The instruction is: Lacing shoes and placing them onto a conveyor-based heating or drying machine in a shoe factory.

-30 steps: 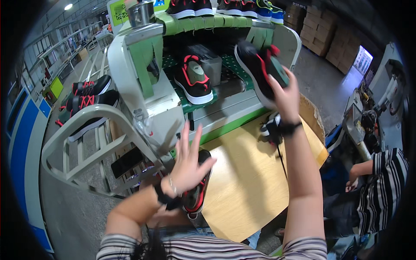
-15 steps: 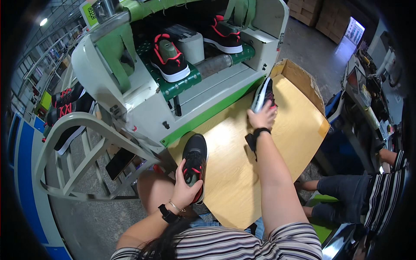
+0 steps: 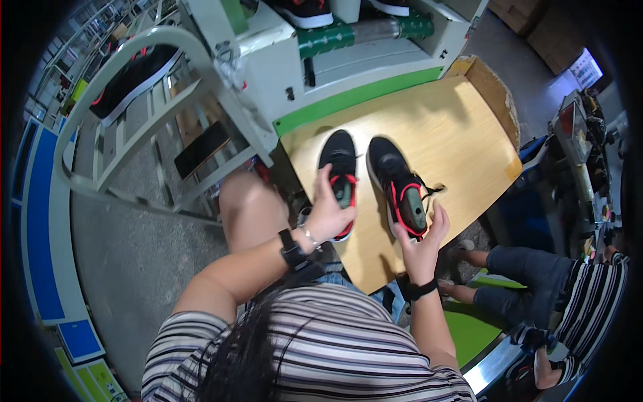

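Note:
Two black sneakers with red-pink collar trim and grey-green inner forms lie side by side on the wooden tabletop, toes pointing away from me. My left hand (image 3: 328, 209) grips the left sneaker (image 3: 338, 153) around its collar and heel, thumb over the opening. Around the heel of the right sneaker (image 3: 387, 161), my right hand (image 3: 423, 244) is spread open. Its thumb is at the heel, and its fingers stand a little off the outer side. Loose dark lace ends (image 3: 437, 189) stick out beside that sneaker.
Beyond the wooden tabletop (image 3: 469, 144) stands a white and green machine (image 3: 362, 100) with more sneakers on its green rollers. A cardboard piece (image 3: 499, 100) edges the far right. To the left, a grey metal rack (image 3: 124, 177) holds sneakers and a phone (image 3: 201, 151). A co-worker (image 3: 549, 281) is at right.
My right hand has brought the right sneaker from the tabletop's far side to beside the left one, and its fingers are now spread. My view has tilted down; the left hand keeps its sneaker.

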Action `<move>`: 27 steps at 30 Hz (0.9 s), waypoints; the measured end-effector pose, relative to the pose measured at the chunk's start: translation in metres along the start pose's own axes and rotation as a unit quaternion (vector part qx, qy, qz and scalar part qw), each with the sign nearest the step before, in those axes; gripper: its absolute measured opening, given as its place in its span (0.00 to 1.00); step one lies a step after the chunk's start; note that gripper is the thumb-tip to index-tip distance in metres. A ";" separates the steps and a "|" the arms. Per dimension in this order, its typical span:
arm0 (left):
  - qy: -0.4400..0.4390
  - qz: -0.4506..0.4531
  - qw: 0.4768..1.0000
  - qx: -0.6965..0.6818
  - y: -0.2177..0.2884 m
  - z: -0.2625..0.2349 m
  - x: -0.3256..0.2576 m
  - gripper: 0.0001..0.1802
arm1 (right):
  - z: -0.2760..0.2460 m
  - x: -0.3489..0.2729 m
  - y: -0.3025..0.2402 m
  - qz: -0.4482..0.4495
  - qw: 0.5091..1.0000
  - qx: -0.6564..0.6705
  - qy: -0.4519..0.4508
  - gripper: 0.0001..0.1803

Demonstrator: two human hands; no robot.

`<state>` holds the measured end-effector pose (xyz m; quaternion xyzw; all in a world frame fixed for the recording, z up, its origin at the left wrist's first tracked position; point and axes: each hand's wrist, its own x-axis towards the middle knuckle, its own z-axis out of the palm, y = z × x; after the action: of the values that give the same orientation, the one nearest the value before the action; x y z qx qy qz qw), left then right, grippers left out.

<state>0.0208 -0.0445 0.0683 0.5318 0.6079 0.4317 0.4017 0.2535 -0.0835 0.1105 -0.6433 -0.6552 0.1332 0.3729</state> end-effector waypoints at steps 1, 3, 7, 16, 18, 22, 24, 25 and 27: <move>-0.025 0.016 0.999 0.025 0.006 0.009 -0.002 0.59 | 0.016 -0.004 0.016 0.060 0.993 0.103 -0.004 0.45; -0.046 0.010 0.999 0.013 0.008 0.017 -0.004 0.63 | 0.018 0.000 0.002 -0.064 0.996 -0.055 -0.032 0.38; -0.113 0.052 0.992 -0.005 -0.001 0.000 -0.008 0.71 | -0.001 -0.005 -0.019 0.039 0.984 -0.013 -0.175 0.30; -0.207 -0.067 0.972 -0.087 -0.010 -0.053 -0.023 0.52 | 0.025 0.051 0.054 0.121 0.937 0.290 -0.153 0.20; -0.189 -0.086 0.973 -0.099 -0.013 -0.059 -0.026 0.49 | 0.022 0.060 0.056 0.149 0.911 0.337 -0.187 0.19; -0.155 -0.082 0.978 -0.111 -0.029 -0.061 -0.026 0.45 | 0.017 0.069 0.052 0.232 0.846 0.424 -0.223 0.20; -0.148 -0.084 0.977 -0.126 -0.026 -0.059 -0.026 0.42 | 0.020 0.071 0.065 0.263 0.823 0.434 -0.256 0.18; -0.148 -0.061 0.981 -0.112 -0.023 -0.057 -0.026 0.41 | 0.021 0.067 0.071 0.248 0.844 0.411 -0.238 0.17; -0.145 -0.013 0.986 -0.083 -0.015 -0.055 -0.025 0.40 | 0.021 0.063 0.073 0.214 0.883 0.363 -0.205 0.17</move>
<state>-0.0332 -0.0754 0.0717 0.5454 0.5122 0.3934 0.5342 0.3005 -0.0077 0.0686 -0.5459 -0.4692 0.5675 0.3998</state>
